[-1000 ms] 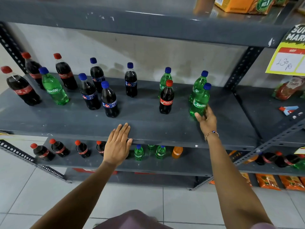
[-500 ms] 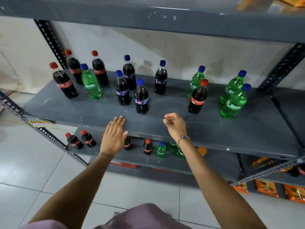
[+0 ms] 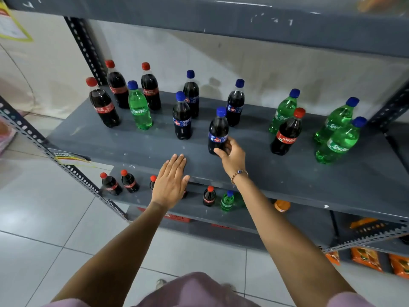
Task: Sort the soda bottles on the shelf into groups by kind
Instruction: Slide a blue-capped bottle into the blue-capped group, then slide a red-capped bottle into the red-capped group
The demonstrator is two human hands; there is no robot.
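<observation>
The grey shelf point(image 3: 276, 171) carries soda bottles. Three red-capped cola bottles point(image 3: 104, 107) stand at the left with one green Sprite bottle point(image 3: 139, 109) among them. Several blue-capped dark cola bottles point(image 3: 182, 120) stand in the middle. At the right, three green Sprite bottles point(image 3: 338, 140) stand beside one Coca-Cola bottle point(image 3: 286, 134). My right hand point(image 3: 232, 155) grips the base of the nearest blue-capped dark bottle point(image 3: 218, 129), which stands upright. My left hand point(image 3: 171, 180) lies flat, fingers together, on the shelf's front edge.
A lower shelf point(image 3: 194, 212) holds small cola, Sprite and orange bottles. Perforated steel posts point(image 3: 81, 43) frame the rack at left and right. An upper shelf point(image 3: 221, 18) hangs overhead. Orange snack packs point(image 3: 365, 259) sit low at the right. Tiled floor lies below.
My right hand left the Sprite bottle at the right, swept left as a closed fist, and now grips the nearest blue-capped dark bottle. The view swung left. My left hand stayed on the edge.
</observation>
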